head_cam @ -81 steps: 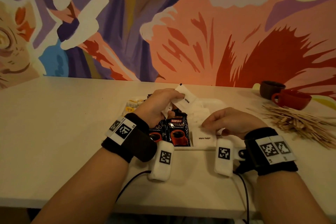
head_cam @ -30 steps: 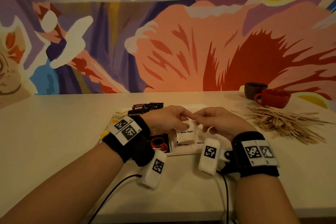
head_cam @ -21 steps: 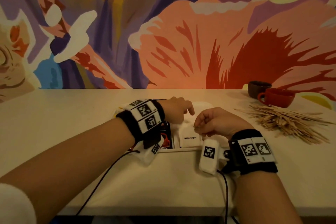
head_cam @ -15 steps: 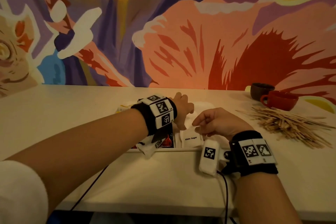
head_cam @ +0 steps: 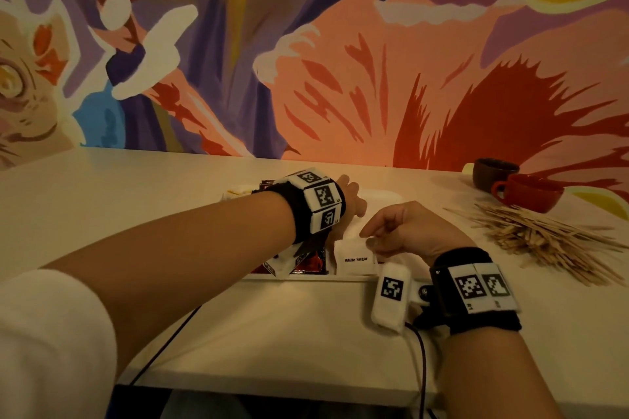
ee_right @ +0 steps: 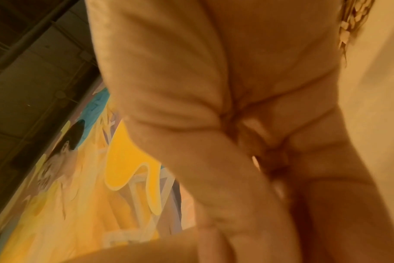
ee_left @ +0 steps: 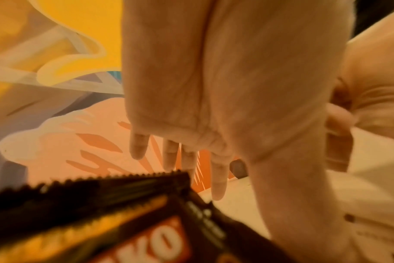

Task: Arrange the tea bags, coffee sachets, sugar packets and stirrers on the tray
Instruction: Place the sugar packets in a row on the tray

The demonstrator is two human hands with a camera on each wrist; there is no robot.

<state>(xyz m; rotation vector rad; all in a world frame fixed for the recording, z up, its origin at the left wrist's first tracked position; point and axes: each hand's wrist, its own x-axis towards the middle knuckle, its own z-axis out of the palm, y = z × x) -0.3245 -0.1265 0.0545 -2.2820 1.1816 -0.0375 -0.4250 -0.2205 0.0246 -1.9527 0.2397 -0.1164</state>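
The tray [head_cam: 384, 196] lies on the pale table [head_cam: 136, 201], its long side running left to right in front of the person. At its near edge a white sugar packet [head_cam: 355, 260] lies flat with its printed words reading left to right toward the person, its upper part hidden under the hands. Just left of it lie dark coffee sachets [head_cam: 308, 260], their long axes running away from the person; one sachet fills the bottom of the left wrist view, its serrated top edge pointing toward the wall.

The left hand [head_cam: 349, 201] reaches across the tray with its fingers [ee_left: 218, 179] stretched out straight and spread, holding nothing. The right hand [head_cam: 413, 231] hovers over the sugar packet with its fingers curled inward toward the thumb; I cannot tell whether they pinch anything.

To the right, well apart from the tray, a heap of wooden stirrers [head_cam: 544, 241] lies on the table, sticks mostly pointing left to right. Behind it stand a red cup [head_cam: 531, 194] and a dark cup [head_cam: 493, 173].
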